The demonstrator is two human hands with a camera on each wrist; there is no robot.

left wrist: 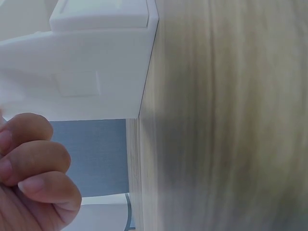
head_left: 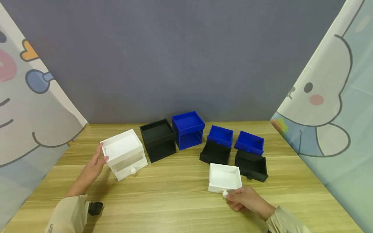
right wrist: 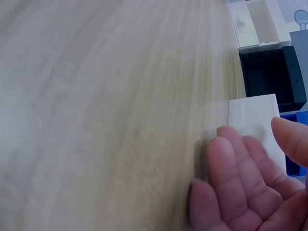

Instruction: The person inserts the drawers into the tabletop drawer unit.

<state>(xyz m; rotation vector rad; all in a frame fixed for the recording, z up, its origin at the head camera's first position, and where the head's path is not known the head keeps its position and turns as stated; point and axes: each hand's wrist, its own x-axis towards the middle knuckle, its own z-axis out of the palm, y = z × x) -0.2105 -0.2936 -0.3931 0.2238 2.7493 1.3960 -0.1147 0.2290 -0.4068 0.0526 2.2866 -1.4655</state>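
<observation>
A white mini drawer cabinet stands at the left, with a knobbed drawer front in its lower slot and the upper slot hollow. My left hand holds it by the upper left side, thumb at the front corner; its other fingers are curled in the left wrist view. At centre right lies a loose white drawer, knob toward me. My right hand is at that knob; in the right wrist view its thumb and index finger are spread around the knob, the fingers loosely bent.
Beside the white cabinet stand a black cabinet and a blue cabinet, both with hollow fronts. Behind the white drawer lie two blue drawers and two black drawers. A grey backdrop rises behind the wooden table.
</observation>
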